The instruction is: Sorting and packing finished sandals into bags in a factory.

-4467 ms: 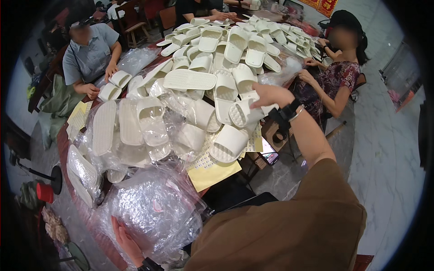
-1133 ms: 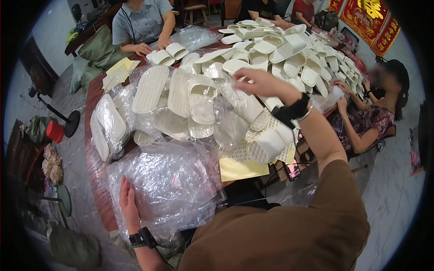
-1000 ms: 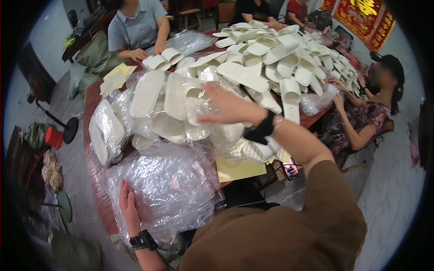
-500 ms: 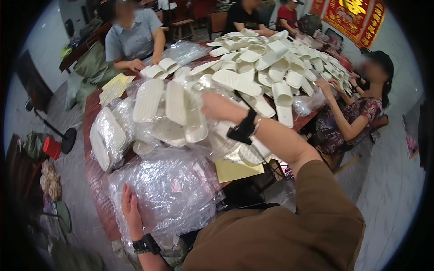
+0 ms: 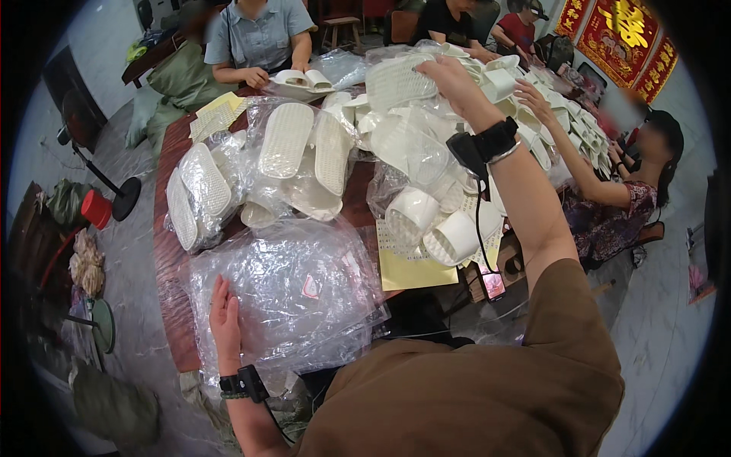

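Note:
My left hand [image 5: 225, 320] lies with its fingers stretched out at the left edge of a stack of clear plastic bags [image 5: 274, 305]. Farther off, my right hand [image 5: 459, 85] grips the upper right end of a white slipper in clear plastic [image 5: 401, 82], held over the near side of the heap; its fingertips are partly hidden. Beyond the bag stack lie other bagged white slippers [image 5: 286, 141], their textured soles facing up. A pair of slippers with open toe ends [image 5: 454, 238] rests below my right forearm, on a yellow printed sheet [image 5: 415, 270].
A big heap of loose white slippers [image 5: 567, 114] covers the table's far right. Across the red-brown table [image 5: 177, 312], a person in a grey-blue shirt [image 5: 259, 38] handles slippers; another in a patterned top [image 5: 609, 209] reaches in from the right. Yellow sheets [image 5: 217, 116] lie far left.
My right hand has swung up and to the right from beside the bagged slippers, now with a bagged slipper in its grip. My left hand stays by the bags. The view has shifted slightly.

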`<state>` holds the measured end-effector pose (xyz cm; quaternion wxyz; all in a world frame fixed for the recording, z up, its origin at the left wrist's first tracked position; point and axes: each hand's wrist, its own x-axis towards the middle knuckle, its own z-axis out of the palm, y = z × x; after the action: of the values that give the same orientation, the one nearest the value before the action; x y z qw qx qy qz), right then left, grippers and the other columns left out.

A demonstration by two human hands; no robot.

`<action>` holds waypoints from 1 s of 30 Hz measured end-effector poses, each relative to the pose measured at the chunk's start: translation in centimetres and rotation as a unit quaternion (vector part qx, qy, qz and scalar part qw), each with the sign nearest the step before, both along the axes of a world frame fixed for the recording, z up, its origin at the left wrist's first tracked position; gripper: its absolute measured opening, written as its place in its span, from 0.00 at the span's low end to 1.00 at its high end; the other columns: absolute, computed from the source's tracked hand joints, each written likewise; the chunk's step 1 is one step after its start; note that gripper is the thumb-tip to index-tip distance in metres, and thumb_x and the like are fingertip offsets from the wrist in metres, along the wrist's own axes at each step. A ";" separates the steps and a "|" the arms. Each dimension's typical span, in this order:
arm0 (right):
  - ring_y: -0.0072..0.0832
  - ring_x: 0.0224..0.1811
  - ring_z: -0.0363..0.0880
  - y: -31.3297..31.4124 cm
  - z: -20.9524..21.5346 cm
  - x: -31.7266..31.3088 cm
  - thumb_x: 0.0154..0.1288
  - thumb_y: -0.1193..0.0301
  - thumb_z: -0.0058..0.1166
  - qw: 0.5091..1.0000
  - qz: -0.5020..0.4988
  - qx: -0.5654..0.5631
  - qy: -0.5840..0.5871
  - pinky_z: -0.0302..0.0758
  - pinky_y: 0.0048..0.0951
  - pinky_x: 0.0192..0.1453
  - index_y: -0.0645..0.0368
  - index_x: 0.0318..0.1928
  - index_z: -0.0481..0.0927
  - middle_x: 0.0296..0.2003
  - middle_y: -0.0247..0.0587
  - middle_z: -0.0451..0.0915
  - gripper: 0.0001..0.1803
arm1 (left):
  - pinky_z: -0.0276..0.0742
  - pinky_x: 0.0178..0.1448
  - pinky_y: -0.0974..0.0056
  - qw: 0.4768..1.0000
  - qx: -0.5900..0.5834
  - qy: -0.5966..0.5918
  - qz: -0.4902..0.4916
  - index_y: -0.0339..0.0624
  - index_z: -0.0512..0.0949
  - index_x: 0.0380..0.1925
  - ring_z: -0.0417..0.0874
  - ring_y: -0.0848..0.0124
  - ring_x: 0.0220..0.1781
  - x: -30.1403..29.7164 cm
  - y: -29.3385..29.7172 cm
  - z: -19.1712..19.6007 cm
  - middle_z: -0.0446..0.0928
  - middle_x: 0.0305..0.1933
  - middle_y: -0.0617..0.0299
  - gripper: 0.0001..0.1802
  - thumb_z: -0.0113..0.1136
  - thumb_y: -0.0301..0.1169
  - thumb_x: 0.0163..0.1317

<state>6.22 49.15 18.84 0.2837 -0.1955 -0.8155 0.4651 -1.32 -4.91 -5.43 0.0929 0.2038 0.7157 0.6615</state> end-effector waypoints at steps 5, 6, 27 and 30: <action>0.20 0.26 0.68 1.5 -1.6 -1.7 0.61 0.69 0.55 0.990 -0.006 -0.107 0.092 0.61 0.27 0.26 0.63 0.41 0.76 0.27 0.32 0.74 0.12 | 0.56 0.74 0.65 1.000 -0.002 0.006 -0.003 0.31 0.69 0.63 0.59 0.66 0.75 -0.1 0.1 -0.5 0.57 0.76 0.53 0.23 0.49 0.20 0.67; 0.20 0.26 0.68 0.9 -1.4 -1.8 0.61 0.69 0.55 0.990 -0.001 -0.107 0.092 0.61 0.27 0.26 0.63 0.41 0.76 0.27 0.32 0.74 0.12 | 0.56 0.74 0.65 1.000 -0.002 0.007 0.001 0.31 0.69 0.63 0.59 0.66 0.75 -0.1 -0.1 -0.6 0.57 0.76 0.53 0.23 0.49 0.20 0.67; 0.48 0.75 0.55 -26.4 -13.9 5.1 0.63 0.69 0.49 0.617 0.613 0.491 0.048 0.57 0.54 0.74 0.51 0.70 0.61 0.73 0.43 0.57 0.33 | 0.68 0.70 0.54 0.902 0.296 -0.303 -0.077 0.37 0.55 0.72 0.69 0.59 0.68 -3.0 -4.4 -2.1 0.63 0.71 0.51 0.36 0.34 0.53 0.75; 0.47 0.74 0.54 -25.9 -17.9 6.2 0.64 0.70 0.47 0.644 0.595 0.478 -0.049 0.58 0.55 0.73 0.49 0.69 0.62 0.71 0.41 0.59 0.31 | 0.62 0.74 0.55 0.857 0.375 -0.340 -0.101 0.45 0.55 0.73 0.63 0.57 0.73 -2.5 -2.0 0.3 0.56 0.75 0.51 0.35 0.34 0.53 0.74</action>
<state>12.38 23.22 0.97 -0.0408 0.4726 -0.8776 0.0689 -3.81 -6.92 -5.17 0.3132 0.0570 0.3130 0.8948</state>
